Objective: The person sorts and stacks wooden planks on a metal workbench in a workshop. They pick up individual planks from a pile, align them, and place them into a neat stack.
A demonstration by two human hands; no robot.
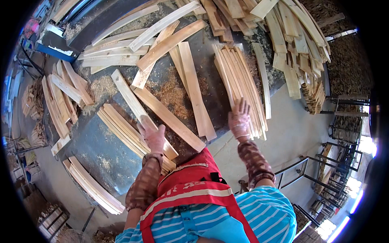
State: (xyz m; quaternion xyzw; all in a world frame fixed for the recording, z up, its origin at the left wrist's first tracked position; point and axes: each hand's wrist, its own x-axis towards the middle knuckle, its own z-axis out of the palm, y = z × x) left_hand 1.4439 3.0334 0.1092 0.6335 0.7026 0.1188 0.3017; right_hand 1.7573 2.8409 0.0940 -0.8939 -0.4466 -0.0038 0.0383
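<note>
Both my hands wear thin, pale pinkish gloves. My left hand (152, 135) is on a long pale wooden board (130, 92), fingers toward one edge and thumb toward the other; its fingertips are partly hidden. My right hand (239, 120) lies with fingers spread against the left side of a row of narrow wooden slats (240, 79) set close together. Between my hands, a wider plank (172, 118) points toward my red apron, and two overlapping boards (197, 103) lie beyond it. A bundle of thin slats (125, 131) sits just left of my left hand.
The dark tabletop (109, 160) carries sawdust (173, 97). Loose boards (111, 52) lie at the far left, and a large heap of boards (289, 30) at the far right. More slats (93, 186) rest along the near-left edge. Metal racks (302, 166) stand at right.
</note>
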